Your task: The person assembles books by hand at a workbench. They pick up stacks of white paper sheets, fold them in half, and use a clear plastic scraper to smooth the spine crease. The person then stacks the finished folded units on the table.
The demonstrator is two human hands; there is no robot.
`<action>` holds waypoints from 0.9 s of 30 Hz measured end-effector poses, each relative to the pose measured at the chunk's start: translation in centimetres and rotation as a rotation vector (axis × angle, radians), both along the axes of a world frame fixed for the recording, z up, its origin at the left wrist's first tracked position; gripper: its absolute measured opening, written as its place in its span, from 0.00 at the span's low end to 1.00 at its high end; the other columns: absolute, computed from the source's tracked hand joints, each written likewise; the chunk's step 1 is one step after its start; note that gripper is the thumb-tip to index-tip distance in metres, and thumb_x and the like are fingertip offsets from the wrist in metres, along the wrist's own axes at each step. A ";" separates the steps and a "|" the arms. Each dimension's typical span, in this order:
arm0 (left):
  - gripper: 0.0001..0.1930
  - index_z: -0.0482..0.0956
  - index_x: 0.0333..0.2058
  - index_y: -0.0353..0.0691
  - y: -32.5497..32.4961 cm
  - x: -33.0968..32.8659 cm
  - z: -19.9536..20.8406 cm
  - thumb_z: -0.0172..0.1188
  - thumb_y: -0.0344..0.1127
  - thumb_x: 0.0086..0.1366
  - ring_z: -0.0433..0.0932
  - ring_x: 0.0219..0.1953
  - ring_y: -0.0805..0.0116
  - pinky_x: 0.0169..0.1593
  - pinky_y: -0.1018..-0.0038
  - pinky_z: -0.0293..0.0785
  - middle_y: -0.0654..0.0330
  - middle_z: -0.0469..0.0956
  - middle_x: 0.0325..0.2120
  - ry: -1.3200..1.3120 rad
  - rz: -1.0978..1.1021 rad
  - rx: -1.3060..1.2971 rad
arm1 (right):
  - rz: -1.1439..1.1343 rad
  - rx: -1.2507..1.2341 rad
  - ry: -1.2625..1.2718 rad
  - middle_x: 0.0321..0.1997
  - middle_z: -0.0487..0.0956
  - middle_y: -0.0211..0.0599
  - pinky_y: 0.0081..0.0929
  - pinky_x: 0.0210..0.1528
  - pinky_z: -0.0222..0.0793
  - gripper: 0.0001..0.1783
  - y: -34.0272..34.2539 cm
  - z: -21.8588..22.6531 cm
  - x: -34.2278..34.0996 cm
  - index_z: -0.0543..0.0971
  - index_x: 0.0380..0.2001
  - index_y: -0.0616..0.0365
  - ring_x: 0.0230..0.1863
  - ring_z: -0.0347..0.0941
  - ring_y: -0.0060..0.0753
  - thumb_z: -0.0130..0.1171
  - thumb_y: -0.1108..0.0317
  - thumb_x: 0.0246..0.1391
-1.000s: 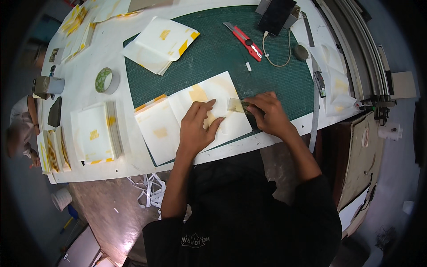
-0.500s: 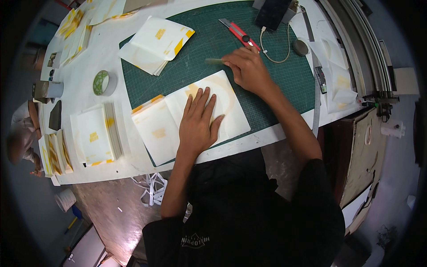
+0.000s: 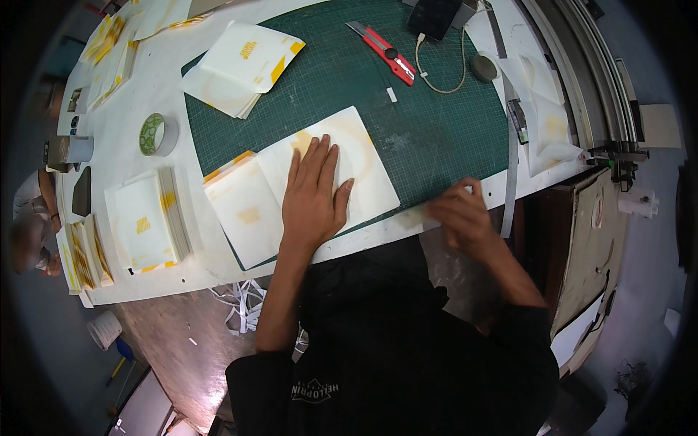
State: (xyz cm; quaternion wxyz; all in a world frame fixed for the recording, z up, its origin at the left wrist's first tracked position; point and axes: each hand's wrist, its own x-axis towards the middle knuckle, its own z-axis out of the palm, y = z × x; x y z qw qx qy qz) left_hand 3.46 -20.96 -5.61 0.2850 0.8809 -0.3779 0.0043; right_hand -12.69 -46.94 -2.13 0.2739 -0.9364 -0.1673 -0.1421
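My left hand (image 3: 314, 196) lies flat, fingers stretched, on an unfolded white printed sheet (image 3: 371, 167) with yellow markings. The sheet, creased between two panels, rests on the green cutting mat (image 3: 436, 138) and reaches its near edge. Beyond the sheet's right corner, my right hand (image 3: 465, 221) hovers by the table's front edge with its fingers curled together. A pale blur shows at its fingertips, too smeared to name. Farther up the mat lies a red utility knife (image 3: 385, 54) with its blade out. Beside it is a small white piece (image 3: 392, 95).
A small pile of folded sheets (image 3: 247, 62) sits at the mat's far left. Left of the mat are a tape roll (image 3: 157, 135) and a stack of printed booklets (image 3: 145, 225). A metal ruler (image 3: 509, 189) runs along the right. Another person (image 3: 36, 211) is at far left.
My right hand has come back from beside the knife toward the table's front edge, uncovering the small white piece. My left hand stays flat on the sheet. The whole view has shifted slightly.
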 end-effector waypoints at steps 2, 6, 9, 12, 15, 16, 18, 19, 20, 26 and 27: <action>0.30 0.68 0.66 0.33 -0.1 -0.1 0.1 0.58 0.41 0.69 0.57 0.74 0.46 0.76 0.46 0.45 0.45 0.62 0.70 -0.030 -0.004 0.019 | -0.095 0.099 -0.034 0.41 0.85 0.35 0.42 0.51 0.64 0.16 -0.3 0.6 0.9 0.86 0.42 0.56 0.44 0.77 0.34 0.67 0.82 0.48; 0.31 0.67 0.67 0.35 -0.3 0.0 0.4 0.58 0.44 0.69 0.55 0.75 0.46 0.76 0.44 0.41 0.45 0.60 0.71 -0.044 -0.020 0.060 | -0.181 0.104 0.020 0.36 0.85 0.38 0.34 0.46 0.65 0.14 0.2 0.9 3.9 0.85 0.41 0.61 0.36 0.79 0.36 0.67 0.83 0.50; 0.32 0.68 0.67 0.36 -0.2 0.0 0.4 0.59 0.45 0.68 0.55 0.75 0.46 0.76 0.44 0.40 0.45 0.60 0.71 -0.047 -0.023 0.076 | -0.253 0.074 0.001 0.35 0.84 0.39 0.33 0.46 0.66 0.13 -0.7 -0.2 5.1 0.84 0.43 0.61 0.36 0.79 0.39 0.66 0.81 0.53; 0.33 0.68 0.67 0.37 -0.4 0.0 0.2 0.61 0.46 0.67 0.55 0.75 0.47 0.76 0.45 0.41 0.44 0.60 0.71 -0.048 -0.018 0.089 | -0.349 0.131 0.018 0.35 0.84 0.39 0.35 0.48 0.66 0.12 -2.1 -1.5 4.9 0.84 0.44 0.60 0.37 0.78 0.42 0.65 0.79 0.55; 0.33 0.69 0.66 0.38 -0.4 0.0 0.5 0.63 0.46 0.66 0.56 0.74 0.46 0.76 0.45 0.41 0.44 0.61 0.70 -0.042 -0.016 0.098 | -0.460 0.130 0.074 0.37 0.82 0.39 0.37 0.52 0.65 0.11 -2.4 -2.3 4.2 0.84 0.43 0.58 0.41 0.77 0.44 0.65 0.76 0.55; 0.33 0.69 0.66 0.38 -0.4 -0.1 0.5 0.63 0.46 0.66 0.56 0.74 0.46 0.76 0.46 0.41 0.44 0.61 0.70 -0.040 -0.016 0.099 | -0.503 0.085 0.053 0.37 0.82 0.39 0.38 0.51 0.65 0.11 -2.2 -2.2 4.1 0.84 0.43 0.58 0.42 0.77 0.44 0.66 0.75 0.55; 0.32 0.70 0.65 0.38 -0.4 -0.2 0.5 0.63 0.45 0.66 0.57 0.74 0.46 0.76 0.45 0.42 0.44 0.62 0.69 -0.035 -0.011 0.095 | -0.567 0.023 -0.021 0.37 0.81 0.39 0.37 0.50 0.65 0.11 -1.5 -1.9 3.8 0.84 0.43 0.59 0.42 0.77 0.42 0.67 0.74 0.55; 0.32 0.70 0.65 0.38 -0.4 -0.2 0.6 0.64 0.45 0.65 0.57 0.74 0.46 0.76 0.45 0.42 0.44 0.62 0.69 -0.034 -0.006 0.094 | -0.585 0.007 -0.076 0.37 0.81 0.38 0.36 0.49 0.66 0.11 -1.0 -1.6 3.9 0.84 0.42 0.60 0.42 0.77 0.41 0.67 0.74 0.54; 0.32 0.70 0.65 0.38 -0.5 -0.2 0.7 0.64 0.45 0.65 0.57 0.74 0.46 0.76 0.44 0.43 0.44 0.62 0.69 -0.034 -0.003 0.096 | -0.603 -0.009 -0.131 0.37 0.81 0.38 0.35 0.48 0.66 0.11 -0.4 -1.5 3.8 0.84 0.42 0.60 0.41 0.77 0.40 0.68 0.75 0.54; 0.32 0.70 0.64 0.37 -0.9 -0.2 0.8 0.65 0.44 0.65 0.57 0.73 0.45 0.75 0.42 0.44 0.44 0.62 0.69 -0.047 0.001 0.104 | -0.483 0.258 -0.026 0.37 0.80 0.35 0.36 0.49 0.63 0.09 5.6 -2.6 1.8 0.84 0.39 0.59 0.41 0.74 0.37 0.70 0.73 0.53; 0.32 0.70 0.64 0.37 -1.0 -0.2 0.8 0.65 0.44 0.65 0.57 0.73 0.44 0.75 0.42 0.45 0.44 0.62 0.69 -0.045 0.003 0.099 | -0.507 0.245 -0.010 0.37 0.80 0.35 0.36 0.49 0.61 0.10 6.3 -2.9 1.9 0.84 0.39 0.59 0.41 0.74 0.36 0.70 0.73 0.52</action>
